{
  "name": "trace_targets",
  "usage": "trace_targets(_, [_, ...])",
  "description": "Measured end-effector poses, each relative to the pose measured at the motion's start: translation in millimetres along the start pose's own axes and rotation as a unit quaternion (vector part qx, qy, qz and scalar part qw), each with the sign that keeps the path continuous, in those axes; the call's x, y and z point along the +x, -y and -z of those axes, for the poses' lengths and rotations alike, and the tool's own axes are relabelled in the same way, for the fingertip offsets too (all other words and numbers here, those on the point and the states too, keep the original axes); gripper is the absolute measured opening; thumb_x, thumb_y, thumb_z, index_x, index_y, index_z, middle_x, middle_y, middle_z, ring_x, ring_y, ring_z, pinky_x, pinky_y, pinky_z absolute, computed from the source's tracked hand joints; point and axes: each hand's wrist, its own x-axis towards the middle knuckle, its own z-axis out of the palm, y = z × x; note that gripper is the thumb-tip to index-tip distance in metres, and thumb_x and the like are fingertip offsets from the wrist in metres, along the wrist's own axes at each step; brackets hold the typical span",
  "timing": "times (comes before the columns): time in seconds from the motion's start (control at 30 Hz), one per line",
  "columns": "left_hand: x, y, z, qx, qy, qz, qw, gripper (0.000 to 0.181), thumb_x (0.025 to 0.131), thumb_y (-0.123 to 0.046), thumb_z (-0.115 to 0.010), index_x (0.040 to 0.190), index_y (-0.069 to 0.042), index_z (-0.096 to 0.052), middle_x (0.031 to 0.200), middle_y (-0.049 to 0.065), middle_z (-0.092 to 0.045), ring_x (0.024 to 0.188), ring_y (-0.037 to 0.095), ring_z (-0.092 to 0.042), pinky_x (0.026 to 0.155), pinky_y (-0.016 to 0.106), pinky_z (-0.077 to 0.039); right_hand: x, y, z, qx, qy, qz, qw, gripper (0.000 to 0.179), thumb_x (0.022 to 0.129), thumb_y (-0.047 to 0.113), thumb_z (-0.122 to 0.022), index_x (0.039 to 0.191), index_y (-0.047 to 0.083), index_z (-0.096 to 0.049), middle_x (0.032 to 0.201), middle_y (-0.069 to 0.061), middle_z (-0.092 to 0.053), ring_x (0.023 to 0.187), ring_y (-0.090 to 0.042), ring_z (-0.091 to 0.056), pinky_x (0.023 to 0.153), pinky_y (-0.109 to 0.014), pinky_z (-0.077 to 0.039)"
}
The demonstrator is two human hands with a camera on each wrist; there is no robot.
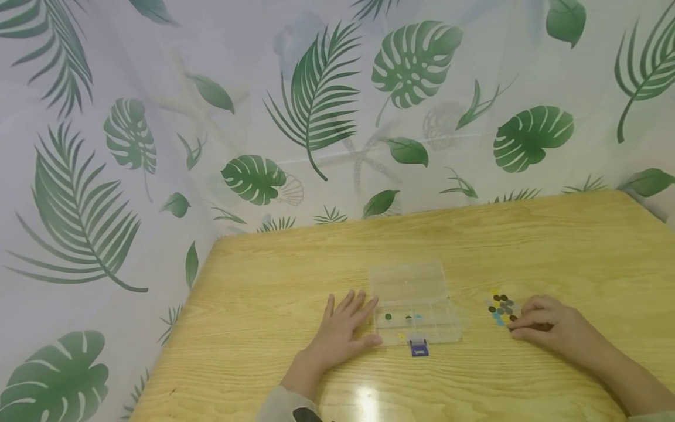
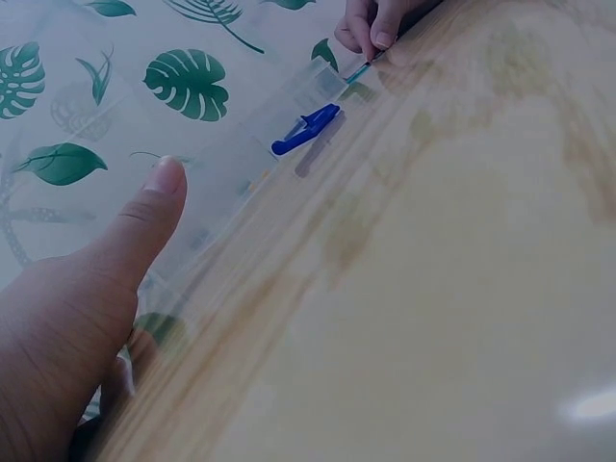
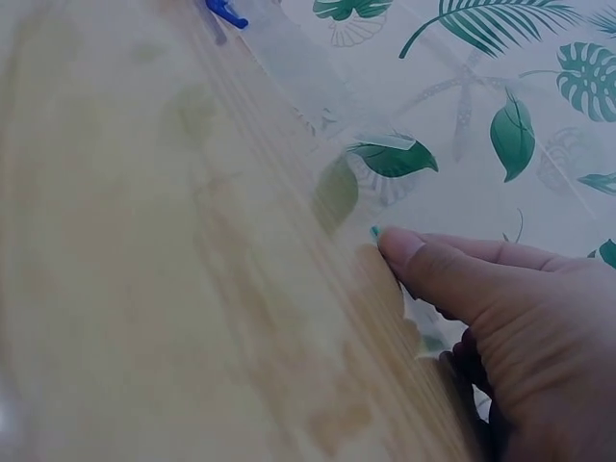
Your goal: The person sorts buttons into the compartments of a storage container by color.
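Note:
A clear plastic compartment box [image 1: 445, 335] stands with its lid [image 1: 407, 281] tipped back and a blue latch [image 1: 419, 348] at its front. Inside lie a few small pieces, among them a green disc [image 1: 388, 316] and a yellow piece [image 1: 401, 337]. My left hand [image 1: 340, 331] rests at the box's left side, fingers spread, thumb near the front corner. To the right of the box is a loose group of small round discs [image 1: 498, 308] in brown, grey, blue and yellow. At its near edge my right hand [image 1: 559, 331] pinches a small disc [image 3: 375, 232], mostly hidden by the fingertips.
The wood-grain table [image 1: 263, 281] stretches out on all sides of the box. Behind and to the left of it hangs a pale cloth [image 1: 211, 47] printed with green leaves. A light glare [image 1: 366, 398] shows on the tabletop near the front.

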Motion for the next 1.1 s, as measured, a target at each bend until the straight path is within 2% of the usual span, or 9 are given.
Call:
trace_targets(0.17, [0.0,-0.6,0.4,0.006,-0.002,-0.002,1.0,0.081,0.086,-0.075,-0.021,0.152,-0.028,-0.02,0.156,0.01,-0.02,0.145,0.031,-0.012,0.111,0.064,0.002,2.4,5.8,1.0,-0.018,0.015,-0.053,0.9983,0.033,0.067,-0.003,-0.079,0.084,0.024,-0.073,0.087,0.014,-0.058,0.08,0.004,-0.048,0.064,-0.009,-0.041])
trace_targets(0.3, [0.1,-0.9,1.4,0.006,0.001,-0.002,1.0,0.082,0.085,-0.075,-0.021,0.152,-0.027,-0.02,0.156,0.01,-0.02,0.145,0.031,-0.012,0.112,0.063,0.004,3.3,7.2,0.3,-0.034,0.027,-0.074,0.9963,0.031,0.071,0.001,-0.078,0.084,0.028,-0.068,0.086,0.016,-0.057,0.082,0.005,-0.047,0.066,-0.009,-0.042])
trace_targets(0.7, [0.5,0.5,0.3,0.01,0.004,0.005,0.9999,0.081,0.086,-0.075,-0.023,0.152,-0.029,-0.019,0.157,0.009,-0.02,0.146,0.029,-0.011,0.112,0.061,0.004,5.9,6.1,-6.2,-0.065,0.025,0.005,0.9975,0.038,0.068,-0.007,-0.076,0.085,0.023,-0.061,0.089,0.016,-0.052,0.085,0.003,-0.04,0.065,-0.012,-0.037])
trace_targets(0.93, [0.8,0.8,-0.2,0.011,0.005,0.004,0.9999,0.078,0.088,-0.072,-0.027,0.152,-0.029,-0.018,0.157,0.008,-0.019,0.146,0.028,-0.01,0.112,0.06,0.005,5.6,8.2,-4.8,-0.054,0.025,0.004,0.9982,0.039,0.068,-0.009,-0.075,0.087,0.022,-0.06,0.09,0.014,-0.052,0.086,0.003,-0.04,0.065,-0.012,-0.037])
trace_targets(1.1, [0.6,-0.2,1.2,0.007,0.005,0.005,1.0,0.077,0.088,-0.071,-0.029,0.152,-0.029,-0.019,0.157,0.008,-0.019,0.146,0.028,-0.01,0.112,0.06,0.005,6.2,9.5,-2.8,-0.054,0.023,-0.022,0.998,0.037,0.072,-0.006,-0.074,0.09,0.023,-0.06,0.091,0.015,-0.053,0.086,0.003,-0.042,0.067,-0.012,-0.037])
